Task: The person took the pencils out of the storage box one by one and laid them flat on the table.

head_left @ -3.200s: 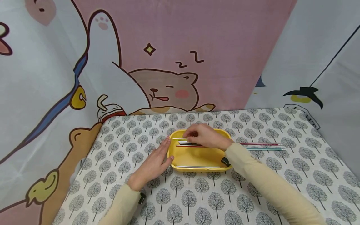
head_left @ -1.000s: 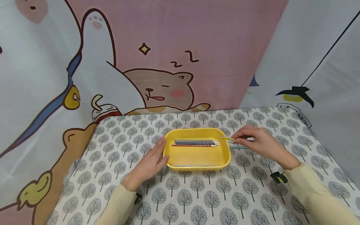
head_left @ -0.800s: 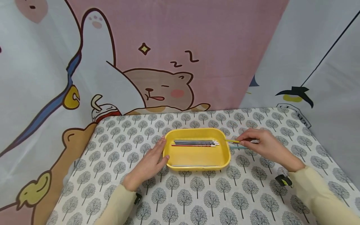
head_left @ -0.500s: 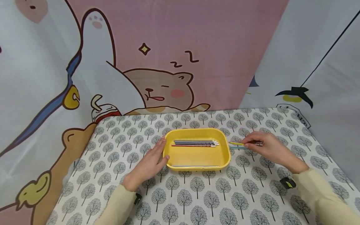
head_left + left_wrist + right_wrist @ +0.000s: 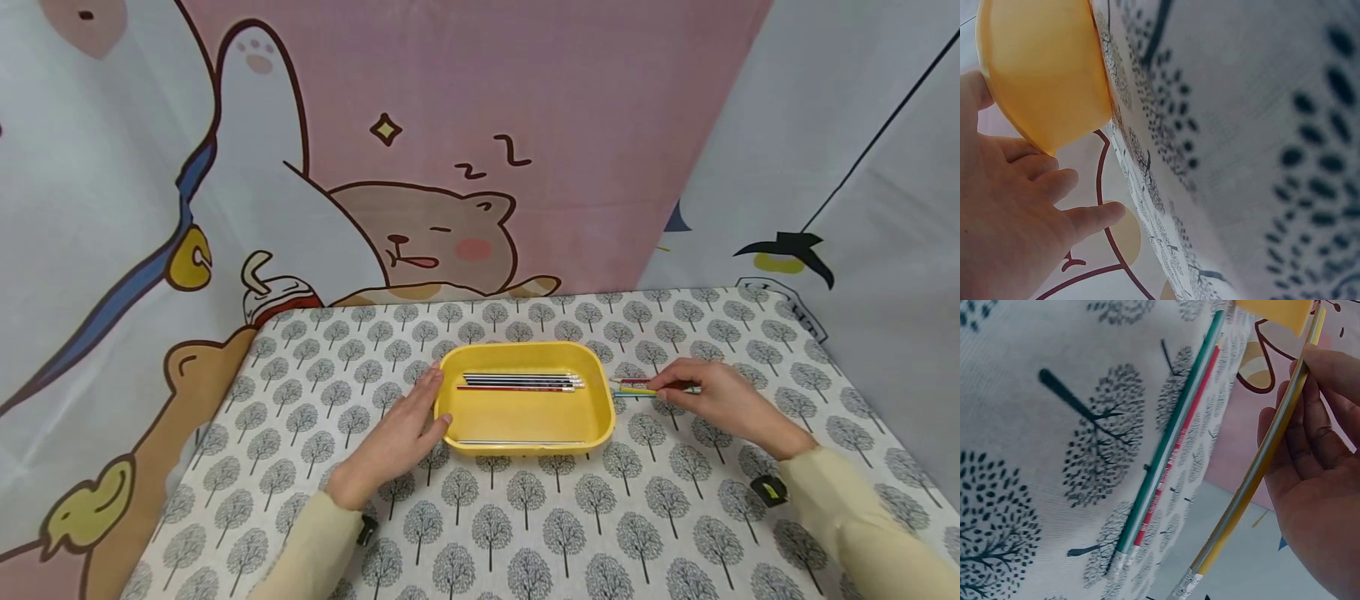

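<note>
My left hand (image 5: pixel 397 425) rests against the left end of the yellow plastic tray (image 5: pixel 525 417), fingers nearly straight along its rim; the left wrist view shows them touching the tray's wall (image 5: pixel 1047 69). To the right of the tray, my right hand (image 5: pixel 705 387) pinches a yellow pencil (image 5: pixel 1259 465) between thumb and fingers. Its silver-ferruled end points back past the palm. Below it on the cloth, a green pencil (image 5: pixel 1159 450) and a red pencil (image 5: pixel 1177 447) lie side by side. Several dark pencils and a red one (image 5: pixel 517 388) lie along the tray's back half.
A thin pale stick-like thing (image 5: pixel 517 442) lies along the tray's front inner wall. The table wears a white cloth (image 5: pixel 472 517) printed with trees. Behind it hangs a cartoon-printed curtain (image 5: pixel 585 125).
My right hand has moved from inside the tray out past its right rim with the yellow pencil, then lowered beside the green and red pencils. My left hand stays at the tray's left end.
</note>
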A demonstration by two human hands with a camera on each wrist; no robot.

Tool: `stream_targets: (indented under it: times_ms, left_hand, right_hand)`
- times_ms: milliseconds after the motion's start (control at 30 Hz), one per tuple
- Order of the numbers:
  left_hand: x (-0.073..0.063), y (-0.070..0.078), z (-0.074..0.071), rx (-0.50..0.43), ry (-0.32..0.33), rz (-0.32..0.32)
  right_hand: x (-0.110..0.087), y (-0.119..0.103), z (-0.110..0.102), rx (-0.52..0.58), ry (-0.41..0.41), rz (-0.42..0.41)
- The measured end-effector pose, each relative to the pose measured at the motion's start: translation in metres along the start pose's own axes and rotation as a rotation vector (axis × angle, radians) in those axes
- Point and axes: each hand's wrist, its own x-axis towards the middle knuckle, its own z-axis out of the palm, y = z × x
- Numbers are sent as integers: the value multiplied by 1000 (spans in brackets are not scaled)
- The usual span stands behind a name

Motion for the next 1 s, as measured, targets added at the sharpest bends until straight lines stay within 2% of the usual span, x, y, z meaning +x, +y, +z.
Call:
stream_targets:
  times_ms: [500,1000]
  left_hand:
    - [1,0,0,5,1,-4]
    - [1,0,-1,0,-3,-6]
  right_hand:
    - [4,19,14,41,-51,43]
    - [7,24,22,41,-86,57]
